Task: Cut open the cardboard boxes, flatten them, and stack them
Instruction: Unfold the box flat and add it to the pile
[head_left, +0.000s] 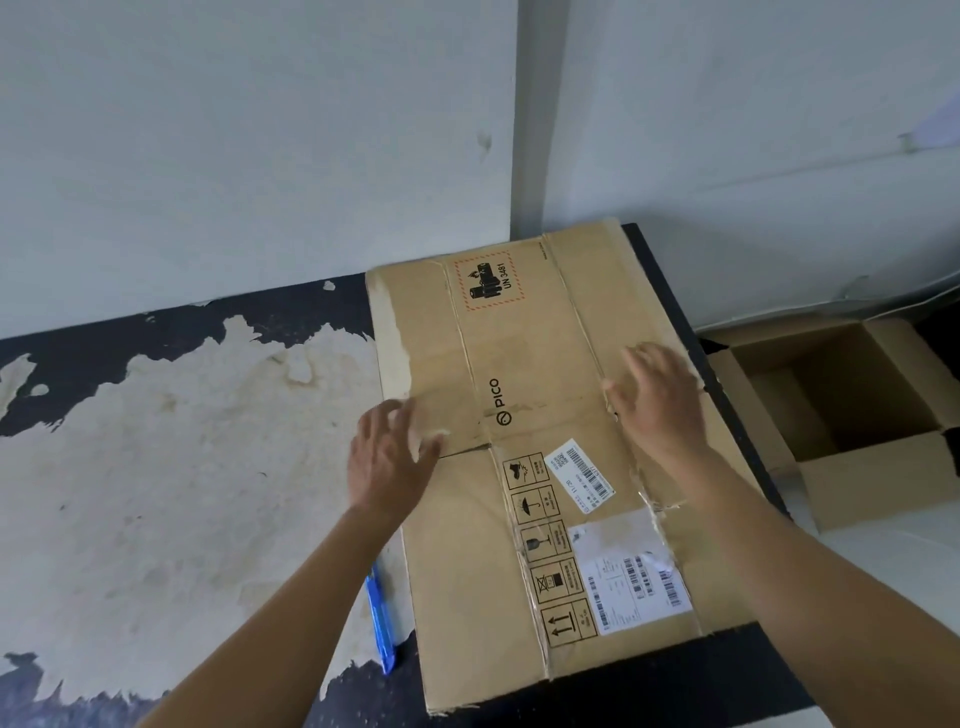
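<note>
A flattened brown cardboard box (524, 364) printed with PICO and a UN 3481 mark lies on the worn black table (156, 441), with shipping labels near its front end. My left hand (389, 457) lies with straight fingers on the box's left edge. My right hand (657, 395) is spread flat on the box's right side, near a fold line. A blue utility knife (380, 618) rests on the table just left of the box, partly under my left forearm.
An open, unflattened cardboard box (852, 415) stands on the floor to the right of the table, its flaps spread. White walls meet in a corner behind the table. The tabletop's black coating is peeled over a wide pale patch on the left.
</note>
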